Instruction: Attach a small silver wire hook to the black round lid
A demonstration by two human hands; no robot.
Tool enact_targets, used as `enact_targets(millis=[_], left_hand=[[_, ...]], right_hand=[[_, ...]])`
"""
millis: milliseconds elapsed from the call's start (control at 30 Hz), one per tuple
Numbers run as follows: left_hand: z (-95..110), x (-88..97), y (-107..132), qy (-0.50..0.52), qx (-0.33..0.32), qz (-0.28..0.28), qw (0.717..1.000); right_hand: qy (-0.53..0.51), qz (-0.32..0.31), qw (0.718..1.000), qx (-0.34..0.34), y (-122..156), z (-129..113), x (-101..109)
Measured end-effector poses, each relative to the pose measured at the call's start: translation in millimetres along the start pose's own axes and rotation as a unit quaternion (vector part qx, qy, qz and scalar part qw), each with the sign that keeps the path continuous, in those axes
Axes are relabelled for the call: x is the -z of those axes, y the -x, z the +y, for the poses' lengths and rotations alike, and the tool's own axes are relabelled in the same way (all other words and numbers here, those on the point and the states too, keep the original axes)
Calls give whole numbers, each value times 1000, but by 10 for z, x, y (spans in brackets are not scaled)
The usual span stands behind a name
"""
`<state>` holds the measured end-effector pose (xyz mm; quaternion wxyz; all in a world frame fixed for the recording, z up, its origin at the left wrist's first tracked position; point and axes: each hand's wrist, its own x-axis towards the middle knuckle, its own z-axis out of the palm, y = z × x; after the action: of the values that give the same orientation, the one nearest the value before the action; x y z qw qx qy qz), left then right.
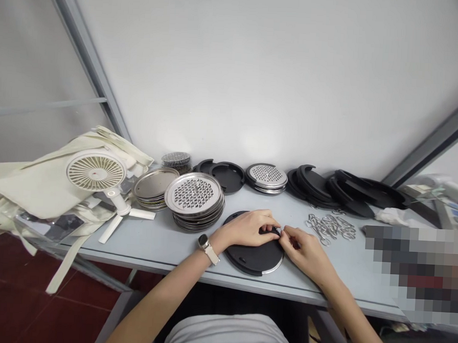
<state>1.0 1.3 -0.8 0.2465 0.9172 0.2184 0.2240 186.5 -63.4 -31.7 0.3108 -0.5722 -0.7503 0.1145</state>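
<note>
A round black plastic holder (243, 256) lies flat at the front of the table, with a strip of metal rim showing at its lower right edge. Over its upper part rests my left hand (251, 228), a watch on the wrist, its thumb and fingertips pinched near the holder's right edge. Meeting it there is my right hand (303, 251), fingers bent together in a pinch at the rim. Whatever small piece lies between the fingertips is too hidden to name. Several wire loops (329, 227) lie just beyond my right hand.
Left of the holder stand stacks of perforated metal grater discs (195, 194) and plain metal discs (155, 182). Along the wall are a disc stack in a black holder (267, 176) and several black holders (316, 186). A white fan (96, 172) and cream bag (40, 182) occupy the left end.
</note>
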Motion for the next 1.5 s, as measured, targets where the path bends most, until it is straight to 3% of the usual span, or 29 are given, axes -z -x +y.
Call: enact_targets(millis=[200, 433, 900, 1033, 1200, 1500], left_hand=[[26, 16, -7, -37, -2, 9, 999], [26, 13, -4, -19, 3, 24, 1000], [10, -15, -7, -51, 19, 20, 998], [5, -23, -21, -68, -10, 51, 996], [-6, -24, -44, -50, -49, 43, 997], [-41, -31, -54, -21, -58, 45, 997]], right_hand=[[7, 54, 998, -16, -4, 15, 14], [-7, -38, 999, 17, -47, 0, 5], [-2, -32, 999, -8, -74, -17, -4], [-3, -35, 999, -3, -73, -16, 2], [-7, -35, 999, 8, -46, -4, 19], [-25, -38, 999, 5, -35, -39, 33]])
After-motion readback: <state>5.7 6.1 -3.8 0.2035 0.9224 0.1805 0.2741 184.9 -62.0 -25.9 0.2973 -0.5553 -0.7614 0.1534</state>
